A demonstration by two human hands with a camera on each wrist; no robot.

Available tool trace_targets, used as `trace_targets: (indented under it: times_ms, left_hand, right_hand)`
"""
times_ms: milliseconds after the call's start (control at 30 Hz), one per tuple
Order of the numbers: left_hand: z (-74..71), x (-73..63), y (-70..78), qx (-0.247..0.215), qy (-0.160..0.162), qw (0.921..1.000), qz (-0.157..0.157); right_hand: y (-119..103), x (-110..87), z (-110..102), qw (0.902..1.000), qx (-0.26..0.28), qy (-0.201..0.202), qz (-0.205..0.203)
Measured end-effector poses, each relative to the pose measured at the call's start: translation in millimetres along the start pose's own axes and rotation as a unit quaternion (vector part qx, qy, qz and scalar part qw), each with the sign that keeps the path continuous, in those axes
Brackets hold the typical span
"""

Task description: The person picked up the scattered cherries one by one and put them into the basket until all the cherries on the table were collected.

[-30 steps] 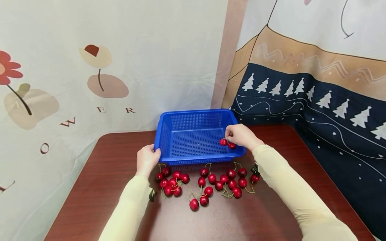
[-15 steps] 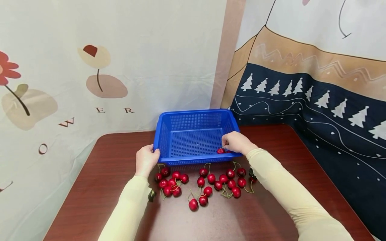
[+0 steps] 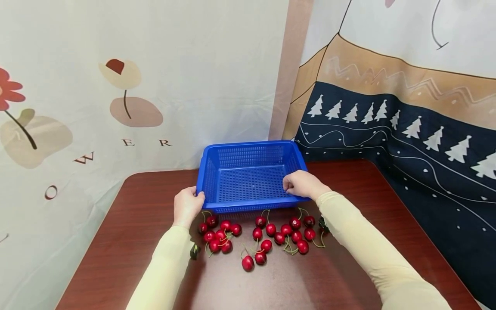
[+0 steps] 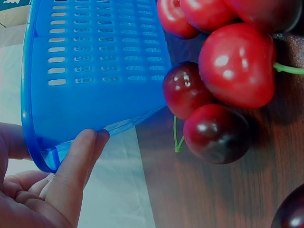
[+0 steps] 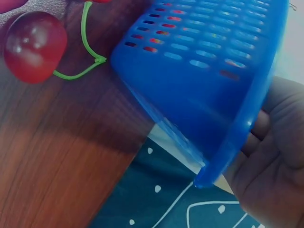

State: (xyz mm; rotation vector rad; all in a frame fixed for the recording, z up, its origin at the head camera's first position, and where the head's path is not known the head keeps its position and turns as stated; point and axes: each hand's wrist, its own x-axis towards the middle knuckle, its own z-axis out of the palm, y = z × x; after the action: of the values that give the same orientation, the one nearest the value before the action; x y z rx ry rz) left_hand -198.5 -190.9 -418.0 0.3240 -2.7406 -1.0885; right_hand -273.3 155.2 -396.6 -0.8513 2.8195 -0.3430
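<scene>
A blue slotted plastic basket stands at the back of the table. My left hand grips its left rim near the front corner, thumb over the edge. Over the front right corner, my right hand reaches inside the rim with fingers curled. Its fingertips are partly hidden, and I cannot tell whether they still pinch cherry stems. Red patches show through the slots of the basket wall in the right wrist view. Red cherries with green stems lie before the basket: a left cluster, some in the middle and a right group.
The brown wooden table carries everything. A pale printed cloth hangs right behind the basket, and a dark cloth with white trees runs along the right side. Another cherry lies under the right forearm.
My right hand has lowered a pair of cherries into the basket's front right corner and moved slightly left; the pair is now out of sight in the head view. The left hand keeps its grip.
</scene>
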Motion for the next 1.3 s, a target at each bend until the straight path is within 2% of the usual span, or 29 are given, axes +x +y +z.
trace_targets:
  times_ms: [233,567,900,1300]
  left_hand:
    - [-1.7,0.0,-0.2,0.0,0.0,1.0,-0.005]
    - [-1.7,-0.2,-1.4,0.002,-0.003,1.0,-0.001]
    - [1.0,-0.1,-1.7,0.002,0.004,1.0,0.004]
    - [0.5,1.0,-1.3,0.005,0.0,1.0,0.003]
  right_hand:
    - [1.3,-18.5,-14.7,0.9991,0.02,0.038,-0.002]
    - [8.6,-68.4,-25.3,0.9936,0.058,0.097,-0.005]
    - [21.0,-114.8,-9.5,0.99,0.051,0.13,-0.019]
    - [27.7,-148.8,18.4,0.9922,0.026,0.116,-0.037]
